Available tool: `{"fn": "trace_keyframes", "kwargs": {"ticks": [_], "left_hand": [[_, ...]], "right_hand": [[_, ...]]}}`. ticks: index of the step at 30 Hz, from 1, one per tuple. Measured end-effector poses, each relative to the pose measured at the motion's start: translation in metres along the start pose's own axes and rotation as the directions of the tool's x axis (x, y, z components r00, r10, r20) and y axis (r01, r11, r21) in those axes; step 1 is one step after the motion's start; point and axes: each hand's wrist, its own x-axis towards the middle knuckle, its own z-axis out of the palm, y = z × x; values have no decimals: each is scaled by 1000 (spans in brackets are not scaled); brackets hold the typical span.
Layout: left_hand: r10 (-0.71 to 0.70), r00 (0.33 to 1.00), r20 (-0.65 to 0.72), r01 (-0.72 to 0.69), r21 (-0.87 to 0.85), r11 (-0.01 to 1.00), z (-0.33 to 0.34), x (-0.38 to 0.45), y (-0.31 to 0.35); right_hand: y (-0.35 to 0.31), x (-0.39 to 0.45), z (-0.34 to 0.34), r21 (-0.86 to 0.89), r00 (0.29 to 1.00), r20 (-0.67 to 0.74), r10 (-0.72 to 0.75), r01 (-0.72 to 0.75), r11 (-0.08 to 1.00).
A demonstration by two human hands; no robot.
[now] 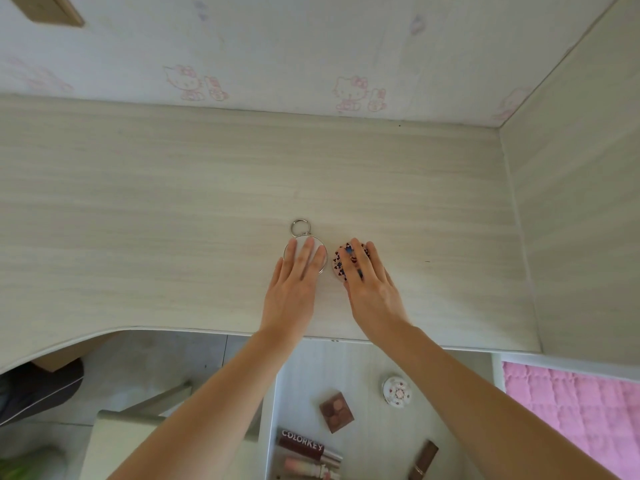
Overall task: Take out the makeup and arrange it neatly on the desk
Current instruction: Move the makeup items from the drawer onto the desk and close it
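On the pale wood-grain desk (pixel 173 202), the left hand (pixel 294 285) rests flat-fingered on a round silver-rimmed compact (pixel 322 263); the right hand (pixel 372 289) lies flat-fingered on a round pink patterned compact (pixel 339 263).

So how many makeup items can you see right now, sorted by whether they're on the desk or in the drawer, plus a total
On the desk: 2, a round ringed compact under the left hand, a patterned round compact under the right hand.
In the open drawer: 5, white round compact, brown eyeshadow palette, COLORKEY box, pink tube, brown lipstick.
Total: 7
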Motion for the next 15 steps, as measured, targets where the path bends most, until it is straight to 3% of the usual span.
{"fn": "trace_keyframes", "kwargs": {"ticks": [6,15], "left_hand": [[-6,1000,-29,6,3,1000,-9,37,-15],[22,998,-51,-21,10,1000,-14,69,-28]], "right_hand": [[7,32,-3,-24,997,81,-17,19,1000],[13,80,-5,-18,998,69,13,-11,1000]]}}
